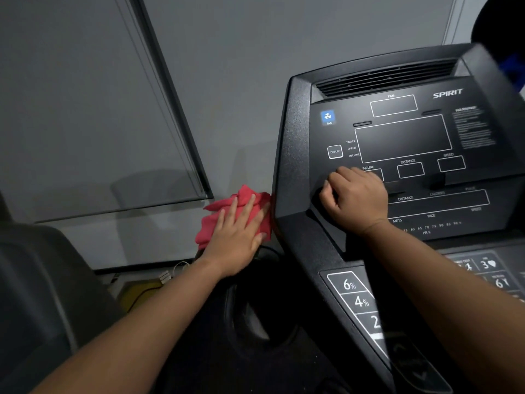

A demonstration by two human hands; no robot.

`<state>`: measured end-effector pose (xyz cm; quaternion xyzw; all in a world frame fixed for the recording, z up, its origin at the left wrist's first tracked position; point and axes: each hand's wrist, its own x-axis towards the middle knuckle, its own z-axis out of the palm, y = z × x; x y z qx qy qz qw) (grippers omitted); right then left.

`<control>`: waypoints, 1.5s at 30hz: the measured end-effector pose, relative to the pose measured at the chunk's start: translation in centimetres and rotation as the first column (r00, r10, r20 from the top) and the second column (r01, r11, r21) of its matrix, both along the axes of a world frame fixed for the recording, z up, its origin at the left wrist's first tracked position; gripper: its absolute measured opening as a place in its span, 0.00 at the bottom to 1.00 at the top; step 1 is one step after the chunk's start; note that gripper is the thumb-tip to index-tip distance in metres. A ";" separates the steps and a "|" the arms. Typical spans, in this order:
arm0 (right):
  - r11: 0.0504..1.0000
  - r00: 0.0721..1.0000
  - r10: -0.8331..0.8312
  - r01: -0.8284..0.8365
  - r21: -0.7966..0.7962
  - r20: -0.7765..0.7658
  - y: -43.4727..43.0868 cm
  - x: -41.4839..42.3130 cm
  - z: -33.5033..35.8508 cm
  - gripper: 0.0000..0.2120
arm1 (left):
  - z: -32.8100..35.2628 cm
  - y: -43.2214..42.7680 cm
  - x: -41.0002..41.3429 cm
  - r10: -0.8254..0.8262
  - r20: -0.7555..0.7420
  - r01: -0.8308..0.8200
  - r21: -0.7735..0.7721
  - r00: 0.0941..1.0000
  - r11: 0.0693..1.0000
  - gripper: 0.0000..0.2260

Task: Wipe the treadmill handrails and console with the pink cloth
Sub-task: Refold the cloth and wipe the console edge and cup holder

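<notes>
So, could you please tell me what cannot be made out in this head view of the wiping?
- Console right edge: cut off by the frame.
- Warning text: too small and blurred.
- Surface under the pink cloth: hidden by cloth and left hand.
- INCLINE window: mostly covered by right hand.
- Handrails: not identifiable, dark.

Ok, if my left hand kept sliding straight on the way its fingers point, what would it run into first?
The left hand lies flat on the pink cloth, fingers pointing up and right. Going straight on, it would probably meet the left edge of the treadmill console first; the cloth already looks pressed against it, though depth is hard to judge.
</notes>
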<state>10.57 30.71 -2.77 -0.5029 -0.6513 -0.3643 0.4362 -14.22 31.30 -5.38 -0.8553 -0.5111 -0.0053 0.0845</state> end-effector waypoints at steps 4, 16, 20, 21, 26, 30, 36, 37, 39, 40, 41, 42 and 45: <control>1.000 1.000 0.012 -0.012 -0.003 0.001 0.1 0.0 0.0 0.14 | 0.2 -0.1 -0.4 0.014 0.017 -0.014 -0.026 1.000 1.000 0.29; 1.000 1.000 -0.006 0.006 -0.011 0.008 0.0 0.0 0.0 0.14 | 3.4 3.4 3.1 0.246 0.103 -0.230 -0.141 0.964 0.963 0.22; 1.000 1.000 -0.009 0.009 -0.022 0.007 -0.1 0.0 0.1 0.14 | 2.5 1.9 2.5 0.169 0.140 -0.162 -0.059 0.976 0.985 0.21; 1.000 1.000 -0.010 0.010 -0.021 0.008 -0.1 0.0 0.0 0.14 | 2.2 1.4 2.1 0.142 0.126 -0.137 -0.047 0.982 0.990 0.22; 1.000 1.000 -0.012 0.012 -0.016 0.008 0.0 0.0 0.0 0.14 | 0.9 -0.9 -0.1 0.032 0.031 -0.031 -0.028 0.999 0.999 0.24; 1.000 1.000 -0.011 0.011 -0.011 0.003 -0.2 0.0 0.1 0.14 | 1.1 -0.6 -1.5 -0.053 0.102 0.060 -0.069 0.993 0.996 0.22; 1.000 1.000 -0.018 0.018 0.013 0.007 -0.1 -0.1 0.1 0.14 | 1.8 2.2 -1.3 -0.028 0.186 0.050 -0.112 0.982 0.992 0.23; 1.000 1.000 -0.014 0.013 0.010 0.007 -0.1 -0.2 0.1 0.14 | 2.1 3.0 -0.9 -0.019 0.201 0.043 -0.116 0.979 0.992 0.22; 1.000 1.000 -0.011 0.011 0.004 0.008 -0.2 -0.1 0.2 0.14 | 2.4 4.3 0.2 -0.004 0.201 0.026 -0.108 0.980 0.994 0.22; 1.000 1.000 -0.012 0.012 0.002 0.008 -0.2 -0.1 0.1 0.14 | 2.5 4.8 1.0 0.020 0.192 0.001 -0.107 0.981 0.994 0.21; 1.000 1.000 -0.011 0.011 0.000 0.008 -0.2 -0.1 0.1 0.14 | 2.6 5.1 1.6 0.053 0.181 -0.036 -0.096 0.982 0.995 0.20; 1.000 1.000 -0.010 0.010 -0.001 0.008 -0.2 -0.1 0.1 0.14 | 2.6 5.2 2.2 0.082 0.171 -0.071 -0.069 0.982 0.995 0.19; 1.000 1.000 -0.006 0.006 0.001 0.004 -0.2 -0.1 0.1 0.14 | 2.2 4.5 2.7 0.083 0.148 -0.089 0.034 0.986 0.995 0.19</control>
